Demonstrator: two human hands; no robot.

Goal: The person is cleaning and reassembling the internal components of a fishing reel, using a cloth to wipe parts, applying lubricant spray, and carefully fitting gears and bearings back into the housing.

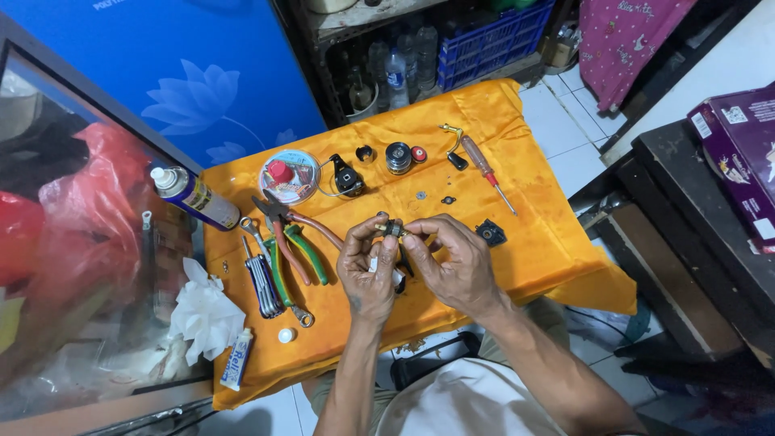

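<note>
Over an orange cloth [533, 242] my left hand [365, 266] and my right hand [452, 262] meet, both pinching a small dark metal part [393, 229] between fingertips. A white object shows under my left fingers. Around the hands lie small parts: a black piece [490, 233], two tiny washers [421, 194], a black body with wire [346, 175], and a round metal spool [398, 157] beside a red knob [419, 153].
Pliers with green and orange handles [295, 242], a hex key set [262, 284], a spray can [195, 198], a red-handled screwdriver [487, 171], a line spool [289, 175], a glue tube [236, 359] and white tissue [206, 313] lie left. A dark box stack stands right.
</note>
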